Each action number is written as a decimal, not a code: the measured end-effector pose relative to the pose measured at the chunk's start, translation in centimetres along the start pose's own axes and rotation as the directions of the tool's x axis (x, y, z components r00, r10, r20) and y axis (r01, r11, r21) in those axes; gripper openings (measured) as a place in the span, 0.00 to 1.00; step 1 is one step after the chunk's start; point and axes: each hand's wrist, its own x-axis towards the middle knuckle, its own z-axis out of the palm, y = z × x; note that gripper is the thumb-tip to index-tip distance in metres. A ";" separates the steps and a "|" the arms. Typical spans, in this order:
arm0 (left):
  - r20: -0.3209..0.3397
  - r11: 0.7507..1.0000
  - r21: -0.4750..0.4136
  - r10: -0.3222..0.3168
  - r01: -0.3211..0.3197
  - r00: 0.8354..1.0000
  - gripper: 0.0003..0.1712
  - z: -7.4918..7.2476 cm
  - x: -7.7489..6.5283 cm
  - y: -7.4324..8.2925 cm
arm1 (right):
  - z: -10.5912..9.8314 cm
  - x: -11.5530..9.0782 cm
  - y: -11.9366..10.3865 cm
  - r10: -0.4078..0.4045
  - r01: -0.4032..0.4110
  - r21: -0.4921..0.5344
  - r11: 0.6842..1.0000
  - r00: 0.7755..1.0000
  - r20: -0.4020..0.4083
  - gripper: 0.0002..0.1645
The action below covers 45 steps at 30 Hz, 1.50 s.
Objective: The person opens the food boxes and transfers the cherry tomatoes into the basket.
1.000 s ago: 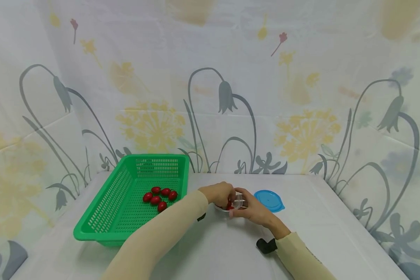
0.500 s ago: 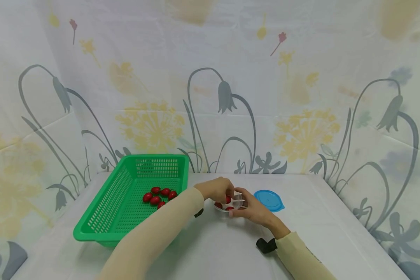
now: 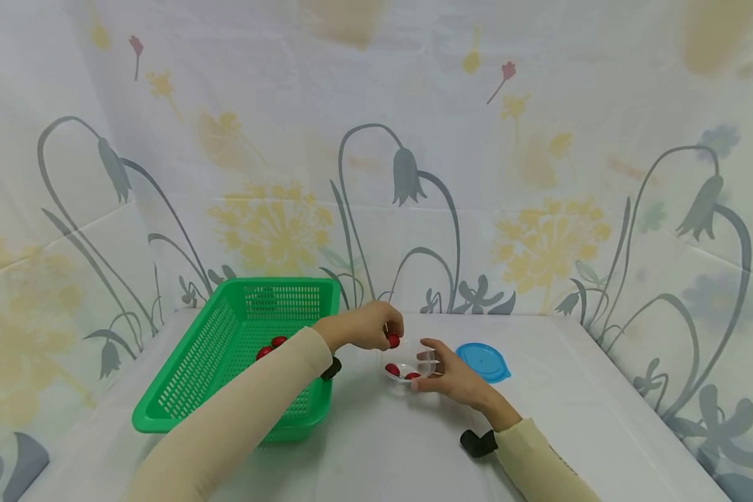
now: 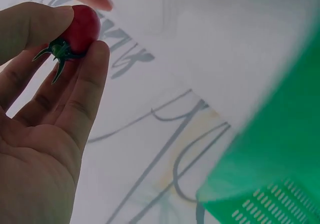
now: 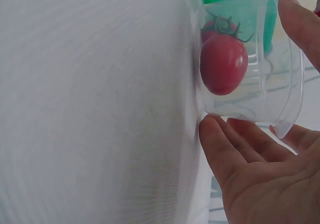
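Observation:
My left hand [image 3: 365,326] pinches a cherry tomato [image 4: 85,29] between thumb and fingertips. The tomato is red with a green calyx. It hangs above and left of a small clear plastic container [image 5: 294,78], apart from it. That container stands upright on the table, with my right hand [image 3: 458,382] gripping its right side. In the right wrist view, the thumb touches the rim and the other fingers lie along the opposite wall. Inside the container are two cherry tomatoes, the nearer tomato [image 5: 223,63] partly covering the other one [image 5: 209,32].
Left of the container stands a green perforated basket [image 3: 182,369], with tomatoes [image 3: 279,341] visible in it and more possibly hidden by my left arm. A round blue lid [image 3: 484,361] lies on the white tablecloth beyond my right hand. A flowered cloth hangs behind.
My left hand has come up out of the container with a tomato and moved left toward the basket. My right hand has stayed in place on the container.

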 end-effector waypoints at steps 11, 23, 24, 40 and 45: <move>-0.129 0.996 -0.087 -0.018 0.007 0.992 0.11 -3.5 -5.6 -4.1 | 0.1 0.1 0.2 -0.021 0.021 -0.016 1.000 1.000 0.002 0.51; -0.147 0.997 -0.054 -0.064 0.057 0.987 0.13 -4.2 -10.6 -9.5 | 0.1 -0.7 -1.2 -0.027 0.027 0.015 1.000 1.000 0.007 0.50; -0.145 0.996 -0.057 -0.074 0.066 0.987 0.14 -4.1 -10.9 -9.9 | 0.1 -0.9 -1.6 -0.025 0.025 0.017 1.000 1.000 0.005 0.49; -0.033 0.986 -0.012 -0.166 0.166 0.986 0.14 -1.5 -13.2 -13.5 | 0.1 -1.6 -2.8 -0.019 0.019 0.012 1.000 1.000 0.012 0.48; -0.024 0.985 -0.005 -0.172 0.172 0.985 0.14 -1.0 -13.3 -13.7 | 0.1 -1.5 -2.8 -0.021 0.021 0.006 1.000 1.000 0.006 0.48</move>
